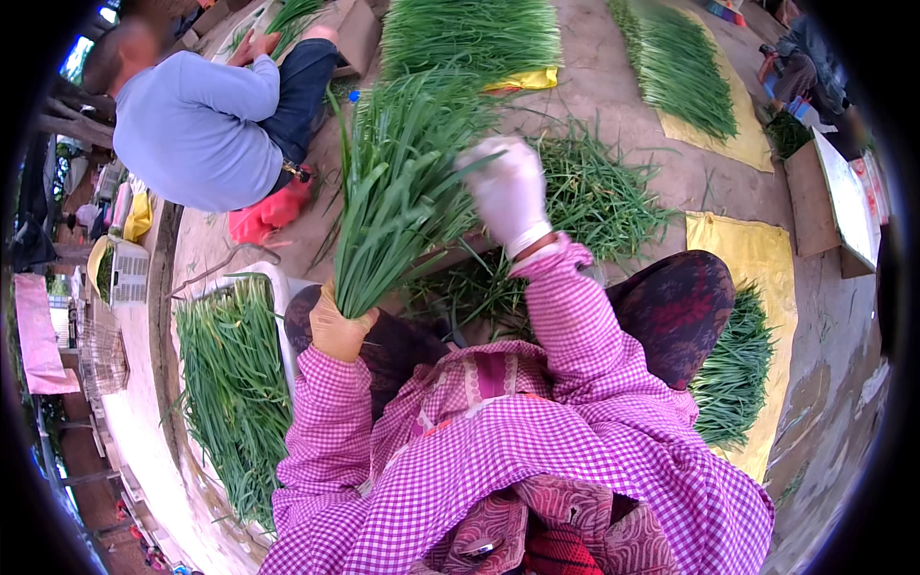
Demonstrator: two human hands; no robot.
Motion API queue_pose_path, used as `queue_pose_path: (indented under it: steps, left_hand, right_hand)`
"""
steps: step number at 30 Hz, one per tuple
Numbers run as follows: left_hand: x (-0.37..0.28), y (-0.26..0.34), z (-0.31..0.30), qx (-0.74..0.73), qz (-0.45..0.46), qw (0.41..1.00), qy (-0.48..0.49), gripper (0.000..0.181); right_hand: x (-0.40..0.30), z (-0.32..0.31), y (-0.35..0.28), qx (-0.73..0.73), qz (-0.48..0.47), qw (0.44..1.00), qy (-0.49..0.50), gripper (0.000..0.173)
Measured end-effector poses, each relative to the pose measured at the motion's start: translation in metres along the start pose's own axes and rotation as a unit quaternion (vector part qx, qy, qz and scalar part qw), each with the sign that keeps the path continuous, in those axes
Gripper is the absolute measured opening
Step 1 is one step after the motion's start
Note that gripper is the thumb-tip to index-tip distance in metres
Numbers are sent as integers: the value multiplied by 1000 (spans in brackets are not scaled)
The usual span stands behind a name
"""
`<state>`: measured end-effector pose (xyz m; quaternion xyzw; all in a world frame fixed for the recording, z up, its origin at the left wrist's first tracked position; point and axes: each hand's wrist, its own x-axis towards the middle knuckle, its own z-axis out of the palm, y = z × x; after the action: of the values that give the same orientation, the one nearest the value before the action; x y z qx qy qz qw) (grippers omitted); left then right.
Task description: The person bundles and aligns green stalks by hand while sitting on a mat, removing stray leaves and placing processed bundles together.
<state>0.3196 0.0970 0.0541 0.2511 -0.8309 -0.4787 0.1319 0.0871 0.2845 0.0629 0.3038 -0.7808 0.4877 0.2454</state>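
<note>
My left hand (338,323), in a tan glove, grips the lower end of a bunch of garlic chives (392,208). The bunch stands up from the fist, and its long flat leaves fan out away from me. To the right of the leaves is my right hand (503,188), in a white glove, curled and blurred by motion. One leaf crosses its fingers; whether they hold it I cannot tell. Beyond and beside that hand lies a loose heap of chive scraps (596,194), with more loose leaves (478,287) between my knees.
At my left, a white crate (277,287) holds chives (233,388). More chives lie in rows ahead (467,36) and on yellow sheets (740,237) at right. A person in blue (194,129) sits at front left; another person (812,65) is far right near a box (812,194).
</note>
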Motion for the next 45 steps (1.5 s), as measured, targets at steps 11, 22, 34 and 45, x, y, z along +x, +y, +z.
queue_pose_path:
  steps: [11,22,34,45]
  left_hand:
    - [7,-9,-6,58,38,997,-45,64]
    - [1,9,-4,-81,-34,995,-54,66]
    - [13,-3,-1,276,242,928,-59,65]
    - [3,18,-1,115,62,991,-13,64]
  right_hand:
    - [26,-34,-21,54,-69,996,10,21]
    - [14,-34,40,126,219,965,73,22]
    - [-11,11,-32,-29,-51,991,-120,21]
    - [11,-30,19,249,247,933,-78,36]
